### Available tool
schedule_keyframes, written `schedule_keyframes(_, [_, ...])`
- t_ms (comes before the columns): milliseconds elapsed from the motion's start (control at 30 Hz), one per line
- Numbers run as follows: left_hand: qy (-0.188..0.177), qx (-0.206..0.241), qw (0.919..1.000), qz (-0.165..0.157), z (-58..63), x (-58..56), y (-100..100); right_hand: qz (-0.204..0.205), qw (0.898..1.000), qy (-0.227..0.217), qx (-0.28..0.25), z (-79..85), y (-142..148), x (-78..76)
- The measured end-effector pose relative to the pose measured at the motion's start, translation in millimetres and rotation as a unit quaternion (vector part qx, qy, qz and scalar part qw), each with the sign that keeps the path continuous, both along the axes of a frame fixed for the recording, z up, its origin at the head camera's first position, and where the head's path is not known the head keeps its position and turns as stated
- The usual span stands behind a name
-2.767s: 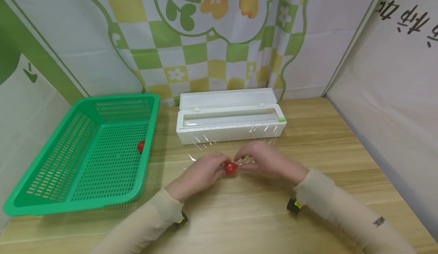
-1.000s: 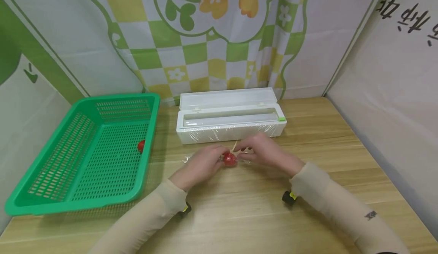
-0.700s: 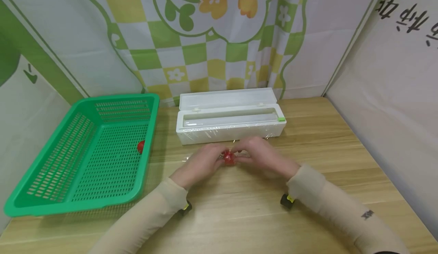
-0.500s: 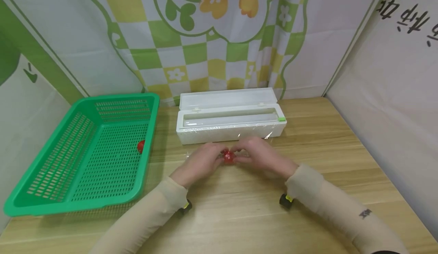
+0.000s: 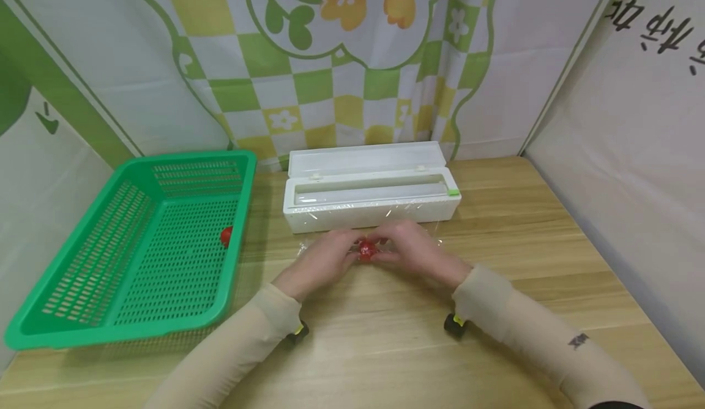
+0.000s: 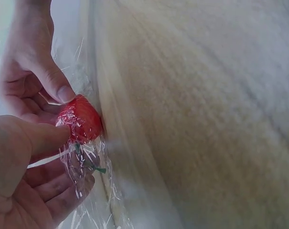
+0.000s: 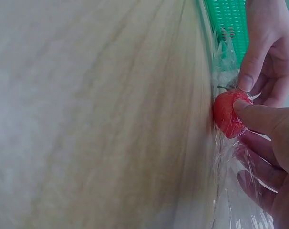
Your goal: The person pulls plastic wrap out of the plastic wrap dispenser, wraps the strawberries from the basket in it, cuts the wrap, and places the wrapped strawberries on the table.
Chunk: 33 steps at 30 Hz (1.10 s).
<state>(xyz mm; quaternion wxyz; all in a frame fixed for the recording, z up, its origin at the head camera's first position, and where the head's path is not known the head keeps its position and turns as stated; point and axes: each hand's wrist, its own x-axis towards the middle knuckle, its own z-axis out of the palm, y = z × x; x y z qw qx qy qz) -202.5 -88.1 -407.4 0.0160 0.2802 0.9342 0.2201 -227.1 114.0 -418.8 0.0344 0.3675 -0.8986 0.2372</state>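
Observation:
Between my two hands a red strawberry (image 5: pixel 366 250) is covered in clear cling film (image 6: pixel 82 179), close over the wooden table. Green leaves show at its end in the left wrist view. My left hand (image 5: pixel 325 261) pinches its leafy end, thumb on top and fingers curled below. From the other side, my right hand (image 5: pixel 415 251) holds the pointed end, its thumb pressed on the wrapped fruit in the right wrist view. Loose film trails out past both hands. Just beyond them stands a white cling film box (image 5: pixel 369 214) with its lid raised and a roll inside.
On the left stands a green plastic basket (image 5: pixel 234 286) with slotted walls. A red fruit (image 5: pixel 226 236) lies in it, partly hidden by the right-hand rim. Behind the table (image 5: pixel 385 348) hangs a checked, flowered curtain (image 5: pixel 341 90), and white panels flank both sides.
Both hands have moved the strawberry a little away from me, nearer the box. My right hand has shifted left, closing in on the fruit, and the film is gathered more tightly around it.

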Motion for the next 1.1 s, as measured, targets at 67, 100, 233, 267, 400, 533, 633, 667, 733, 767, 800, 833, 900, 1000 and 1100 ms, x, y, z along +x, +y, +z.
schedule_keyframes(67, [0.007, -0.009, 0.9999, 0.002, 0.4, 0.3, -1, -0.002, 1.000, -0.001, -0.001, 0.0, 0, 0.0])
schedule_keyframes(100, [0.011, -0.013, 0.9998, 0.002, 0.8, 0.5, -1, -0.003, 1.000, -0.002, -0.001, 0.0, 0, 0.0])
schedule_keyframes(233, [0.023, -0.021, 0.9995, 0.001, 2.5, 0.9, 0, 0.003, 1.000, -0.002, -0.006, 1.0, 0, 0.0])
schedule_keyframes(267, [0.023, -0.016, 0.9996, 0.002, 2.7, 0.9, 0, 0.004, 1.000, -0.002, -0.007, 1.0, 0, 0.0])
schedule_keyframes(400, [0.014, 0.016, 0.9998, 0.001, 2.6, -0.3, 4, 0.002, 1.000, 0.002, -0.005, 1.6, 0, 0.3])
schedule_keyframes(533, [0.002, 0.033, 0.9995, 0.002, 1.0, -1.3, 6, 0.003, 1.000, -0.001, -0.005, 1.0, 0, 0.1])
schedule_keyframes(633, [0.000, 0.034, 0.9994, 0.004, -0.3, -2.0, 7, 0.008, 1.000, -0.006, -0.012, 0.3, 1, -0.1])
schedule_keyframes(667, [0.001, 0.034, 0.9994, 0.003, -0.5, -2.2, 7, 0.009, 1.000, -0.007, -0.014, 0.0, 2, -0.1])
schedule_keyframes(733, [0.004, 0.035, 0.9994, 0.002, -0.7, -2.6, 7, 0.007, 1.000, -0.008, -0.020, 0.1, 5, 0.4])
schedule_keyframes(767, [0.006, 0.034, 0.9994, 0.001, -0.6, -2.9, 7, 0.004, 1.000, -0.008, -0.022, 0.2, 7, 0.6])
schedule_keyframes(800, [0.008, 0.034, 0.9994, 0.000, -0.7, -3.1, 7, 0.001, 1.000, -0.010, -0.026, 0.7, 9, 0.9])
schedule_keyframes(833, [0.009, 0.032, 0.9994, -0.001, -0.7, -3.3, 7, 0.000, 1.000, -0.009, -0.030, 1.5, 12, 1.3])
schedule_keyframes(900, [0.011, 0.029, 0.9995, -0.006, -0.8, -3.7, 8, -0.002, 0.999, -0.009, -0.036, 4.0, 18, 1.2])
schedule_keyframes(1000, [0.012, 0.023, 0.9996, -0.010, -1.2, -4.0, 8, -0.006, 0.999, 0.003, -0.042, 8.9, 29, -0.4])
schedule_keyframes(1100, [0.012, 0.016, 0.9997, -0.011, -1.1, -3.8, 9, -0.017, 0.998, 0.020, -0.049, 15.4, 42, -2.4])
